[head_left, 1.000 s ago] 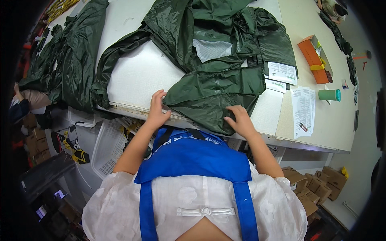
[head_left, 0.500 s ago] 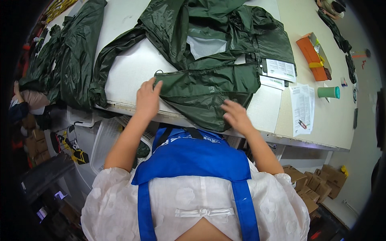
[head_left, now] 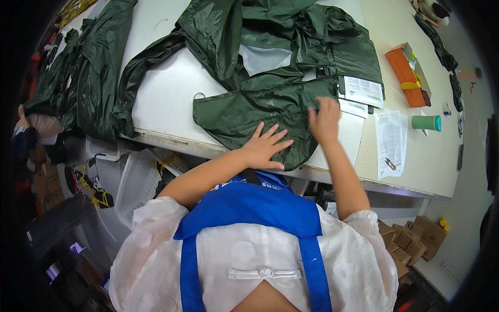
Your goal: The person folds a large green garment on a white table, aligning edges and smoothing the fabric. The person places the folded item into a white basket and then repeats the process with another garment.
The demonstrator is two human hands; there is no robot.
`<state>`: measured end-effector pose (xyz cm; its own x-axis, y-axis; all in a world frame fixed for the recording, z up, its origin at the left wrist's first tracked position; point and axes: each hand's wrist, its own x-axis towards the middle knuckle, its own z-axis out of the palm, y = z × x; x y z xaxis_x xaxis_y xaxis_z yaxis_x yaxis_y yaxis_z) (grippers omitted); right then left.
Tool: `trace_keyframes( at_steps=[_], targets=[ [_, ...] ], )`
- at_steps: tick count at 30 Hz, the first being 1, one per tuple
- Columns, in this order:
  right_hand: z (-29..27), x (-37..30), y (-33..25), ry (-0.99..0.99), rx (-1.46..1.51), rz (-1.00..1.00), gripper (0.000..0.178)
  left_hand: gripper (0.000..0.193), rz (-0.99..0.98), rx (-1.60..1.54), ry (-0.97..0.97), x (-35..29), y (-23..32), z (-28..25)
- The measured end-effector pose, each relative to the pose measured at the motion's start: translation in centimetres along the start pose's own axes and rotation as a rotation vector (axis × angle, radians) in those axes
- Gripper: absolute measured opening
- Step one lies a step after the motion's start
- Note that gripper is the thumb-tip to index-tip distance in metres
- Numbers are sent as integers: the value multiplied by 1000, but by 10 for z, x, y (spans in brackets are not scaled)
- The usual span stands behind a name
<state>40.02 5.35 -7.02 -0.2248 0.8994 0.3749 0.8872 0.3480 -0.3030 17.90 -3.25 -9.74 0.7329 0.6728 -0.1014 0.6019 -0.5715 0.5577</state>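
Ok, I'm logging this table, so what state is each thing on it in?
Left hand: spread flat on the cloth
Right hand: bent, by the cloth's right end; grip unclear
Cloth: laid out, creased
Papers: lying flat
Snips: lying on papers; blades too small to tell
Orange box: open
Green cylinder: upright or lying, cannot tell

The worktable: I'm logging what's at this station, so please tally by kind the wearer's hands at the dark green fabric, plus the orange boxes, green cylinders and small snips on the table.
Hands at the dark green fabric, left hand and right hand: 2
Orange box: 1
Green cylinder: 1
Small snips: 1
Total: 5
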Motion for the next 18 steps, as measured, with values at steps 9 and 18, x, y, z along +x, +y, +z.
trace_keyframes(
  at_steps=[9,18],
  targets=[
    [17,-74,-75,-566,144,-228,73,45,-1041,-1196,1151,-95,-23,-13],
    [18,-81,-90,-691,93,-237,65,61,-208,-403,529,-19,25,-81]
  ],
)
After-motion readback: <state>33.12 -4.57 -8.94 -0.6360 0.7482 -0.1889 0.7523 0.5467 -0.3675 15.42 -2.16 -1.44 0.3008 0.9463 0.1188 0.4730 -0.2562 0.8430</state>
